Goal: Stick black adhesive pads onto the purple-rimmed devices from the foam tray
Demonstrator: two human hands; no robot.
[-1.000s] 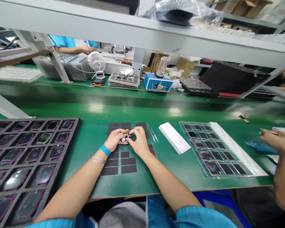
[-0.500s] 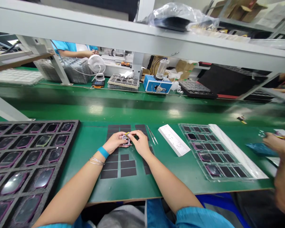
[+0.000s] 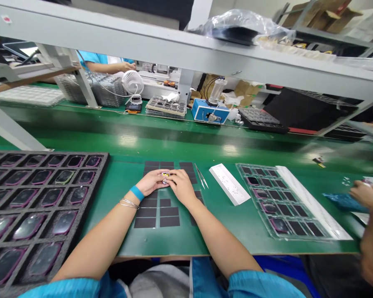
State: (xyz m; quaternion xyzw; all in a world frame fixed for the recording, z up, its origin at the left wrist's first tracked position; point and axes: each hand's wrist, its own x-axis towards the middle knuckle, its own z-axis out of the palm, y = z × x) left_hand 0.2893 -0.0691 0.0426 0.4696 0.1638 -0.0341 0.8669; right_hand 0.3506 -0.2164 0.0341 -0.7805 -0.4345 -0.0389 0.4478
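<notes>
My left hand (image 3: 151,182) is closed around the side of a small watch case (image 3: 165,175), held above the green mat. White and yellow parts show inside the case, with a purple edge at its top. My right hand (image 3: 182,186) grips the case from the other side, its fingertips pressed on it; its thumb is partly hidden. Under and around the hands lie rows of dark rectangular pieces (image 3: 169,211) on clear sheets. Metal tweezers (image 3: 202,176) rest just right of my right hand.
A grey foam tray (image 3: 95,182) with purple-rimmed watch parts stands at left. To the right are a white block (image 3: 229,184) with tiny bits on it and a clear tray (image 3: 281,198) of dark pieces. A co-worker's hand (image 3: 368,193) works at far right. A metal shelf beam (image 3: 161,45) crosses above.
My right fingers have gone from pinching a yellow-and-dark piece above the watch case to pressing against the case, which now looks tilted. The view has shifted slightly.
</notes>
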